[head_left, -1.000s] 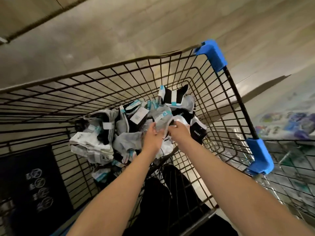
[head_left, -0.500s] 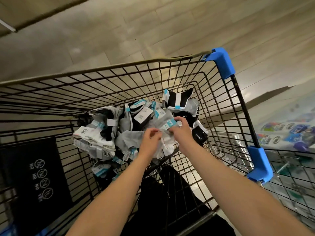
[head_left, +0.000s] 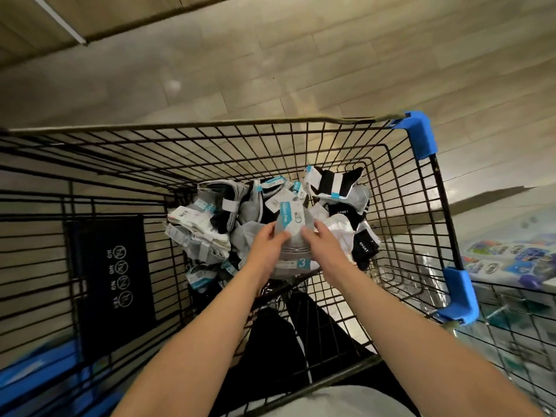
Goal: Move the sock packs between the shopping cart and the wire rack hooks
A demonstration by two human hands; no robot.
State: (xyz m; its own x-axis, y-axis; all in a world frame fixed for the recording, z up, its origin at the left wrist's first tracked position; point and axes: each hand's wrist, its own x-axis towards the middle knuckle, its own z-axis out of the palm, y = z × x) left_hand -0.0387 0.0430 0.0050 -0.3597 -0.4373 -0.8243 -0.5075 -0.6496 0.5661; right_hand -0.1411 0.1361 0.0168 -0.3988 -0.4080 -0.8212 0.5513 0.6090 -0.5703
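both hands, our left hand (head_left: 268, 245) and right hand (head_left: 322, 246), pinch the grey banded pack of socks with a white-and-teal paper label (head_left: 293, 236) above the sock pile in the black wire shopping cart (head_left: 400, 236). we judge it mid-lift; next it needs carrying clear of the pile.

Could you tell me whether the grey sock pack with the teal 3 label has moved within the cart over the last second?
Yes. Both hands have turned the grey sock pack end for end: its 3 label now points toward the person, away from the cart's far wall.

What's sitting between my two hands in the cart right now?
In the head view, a grey sock pack with a white-and-teal label lies between the left hand and right hand; both pinch its sides.
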